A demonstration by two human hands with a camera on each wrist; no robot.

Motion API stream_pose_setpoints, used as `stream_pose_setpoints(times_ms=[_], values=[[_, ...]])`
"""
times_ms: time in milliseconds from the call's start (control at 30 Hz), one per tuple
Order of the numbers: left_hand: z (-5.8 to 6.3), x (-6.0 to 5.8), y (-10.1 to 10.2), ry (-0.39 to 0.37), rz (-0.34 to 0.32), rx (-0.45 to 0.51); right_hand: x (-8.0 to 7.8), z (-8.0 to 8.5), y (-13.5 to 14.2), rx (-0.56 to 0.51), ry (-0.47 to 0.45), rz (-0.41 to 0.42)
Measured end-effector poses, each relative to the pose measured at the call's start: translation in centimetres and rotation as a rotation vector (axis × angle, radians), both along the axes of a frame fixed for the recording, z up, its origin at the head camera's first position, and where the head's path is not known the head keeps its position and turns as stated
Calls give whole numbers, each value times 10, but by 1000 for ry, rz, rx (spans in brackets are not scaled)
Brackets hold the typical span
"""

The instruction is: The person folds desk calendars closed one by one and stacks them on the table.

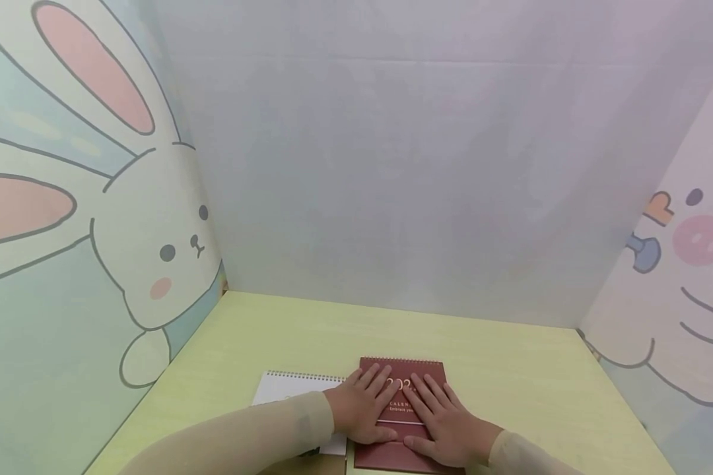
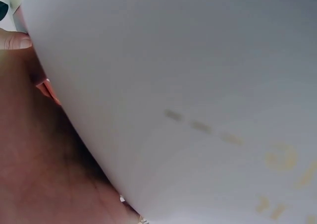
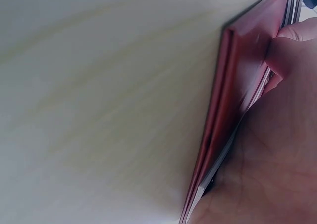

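Note:
A dark red spiral-bound desk calendar [image 1: 399,369] with gold lettering lies flat on the table in the head view. My left hand [image 1: 359,404] rests on its left part with the fingers straight. On its right part lies my right hand [image 1: 448,422], fingers spread and straight, both thumbs near the lower red flap. Beside it on the left, partly under my left forearm, is a white spiral-bound calendar [image 1: 273,389]. Its white cover [image 2: 173,60] fills most of the left wrist view. The right wrist view shows the red calendar's edge [image 3: 247,55] against my palm.
The pale yellow table [image 1: 511,369] meets a plain grey back wall [image 1: 392,185]. A panel with a cartoon rabbit [image 1: 154,231] stands on the left, and one with a pig-nosed figure [image 1: 677,284] on the right.

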State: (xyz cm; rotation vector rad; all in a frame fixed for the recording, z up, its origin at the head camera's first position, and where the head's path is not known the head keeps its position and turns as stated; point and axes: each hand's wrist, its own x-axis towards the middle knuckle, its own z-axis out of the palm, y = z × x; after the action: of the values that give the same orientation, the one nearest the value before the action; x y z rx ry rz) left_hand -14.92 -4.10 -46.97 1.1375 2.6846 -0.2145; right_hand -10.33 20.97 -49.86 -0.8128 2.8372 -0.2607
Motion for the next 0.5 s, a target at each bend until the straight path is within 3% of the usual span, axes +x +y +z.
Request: stream_pose_setpoints(times_ms=[500], values=[[0,1,0,4,4,-12,3,6,-3,0,-19,-4]])
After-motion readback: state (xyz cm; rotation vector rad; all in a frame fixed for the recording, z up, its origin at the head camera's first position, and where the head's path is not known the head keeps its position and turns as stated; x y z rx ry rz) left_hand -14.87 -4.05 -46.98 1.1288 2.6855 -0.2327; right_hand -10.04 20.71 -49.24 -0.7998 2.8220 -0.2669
